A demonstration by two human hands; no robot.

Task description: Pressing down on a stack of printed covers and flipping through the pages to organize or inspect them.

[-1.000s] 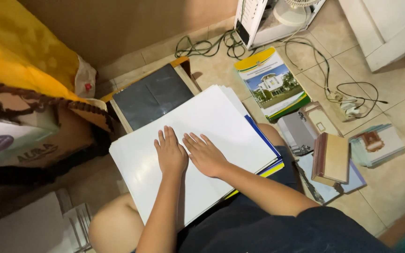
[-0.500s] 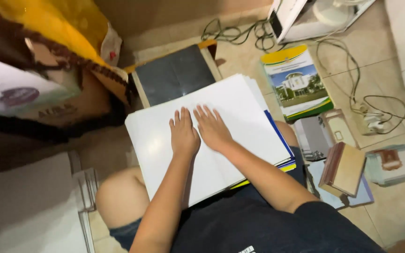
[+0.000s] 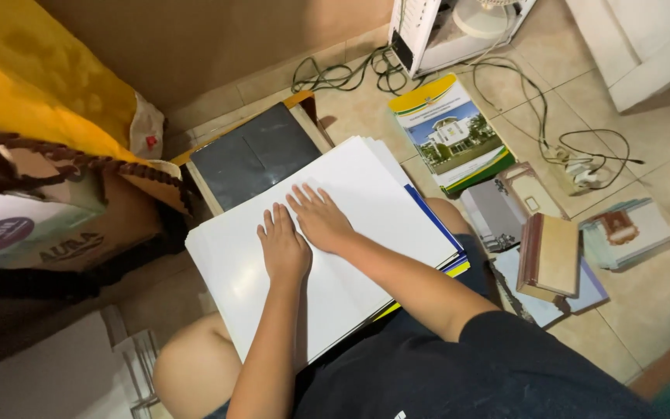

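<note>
A stack of white sheets (image 3: pixel 350 256) lies across the person's lap, its top sheet directly under both palms. The left hand (image 3: pixel 283 247) and right hand (image 3: pixel 321 219) rest flat on it side by side, fingers straight and slightly spread, gripping nothing. A dark board (image 3: pixel 253 155) lies just beyond the fingertips, and a booklet (image 3: pixel 451 133) and a brown book (image 3: pixel 550 256) lie on the tiled floor to the right.

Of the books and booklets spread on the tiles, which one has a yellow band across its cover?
The large booklet nearest the white appliance, with a building pictured on its cover. The brown book and the others lying right of the lap show no yellow.
</note>
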